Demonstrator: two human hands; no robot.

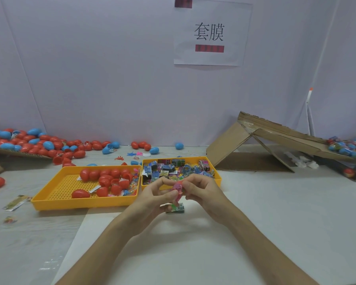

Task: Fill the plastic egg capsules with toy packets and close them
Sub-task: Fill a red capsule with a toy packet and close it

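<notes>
The egg [178, 191] is up off the bench [286, 212], just in front of the packet tray [218, 178]. The left hand [152, 195] and right hand [200, 190] each have a narrow fingertip grip pinching it, so I'd guess this is the stuff-it-or-snap-it-shut step, though the fingers hide whether the halves are joined. Next move probably needs the halves lined up and squeezed straight, and there's a spare packet [175, 208] on the bench right under the hands. Further out: egg tray [49, 199] on the left, loose eggs [43, 145] piled back left, a cardboard ramp [255, 140] on the right, and a pale wall [111, 68] with a paper sign [210, 56].
</notes>
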